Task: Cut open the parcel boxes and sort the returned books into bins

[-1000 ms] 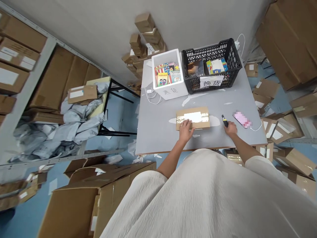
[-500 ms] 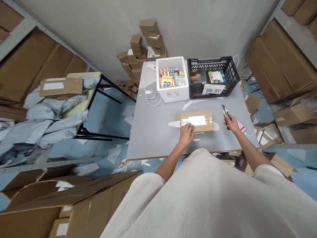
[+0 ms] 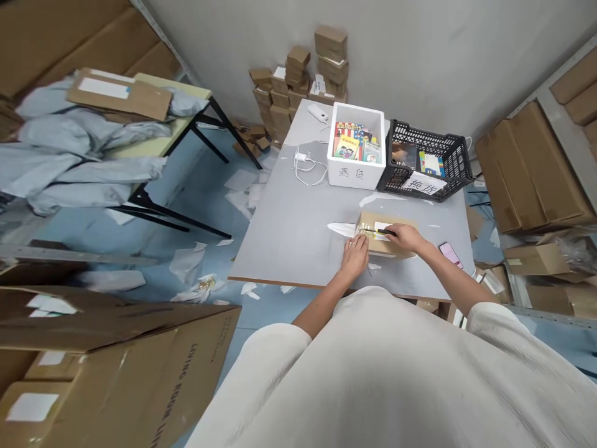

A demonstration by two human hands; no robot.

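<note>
A small brown cardboard box (image 3: pixel 390 246) lies on the grey table, with clear tape and a white label on top. My left hand (image 3: pixel 356 255) grips its near left corner, fingers pressed against the carton. My right hand (image 3: pixel 405 238) is wrapped round a black and yellow utility knife (image 3: pixel 385 231), which points left across the box top. The blade end is over the taped left part; whether it cuts in cannot be made out. To the right of the box lies a phone (image 3: pixel 450 254) with a pink screen.
Behind the box stand a white foam box (image 3: pixel 356 178) and a black plastic crate (image 3: pixel 436 190), both with books inside. A white charger cable (image 3: pixel 310 182) lies on the grey table (image 3: pixel 280 249). Grey parcels (image 3: pixel 88 168) cover a side table; paper scraps litter the floor.
My right hand has brought the utility knife left, from beside the phone to over the box. My left hand stays at the box's left end. The view has turned and shifted.
</note>
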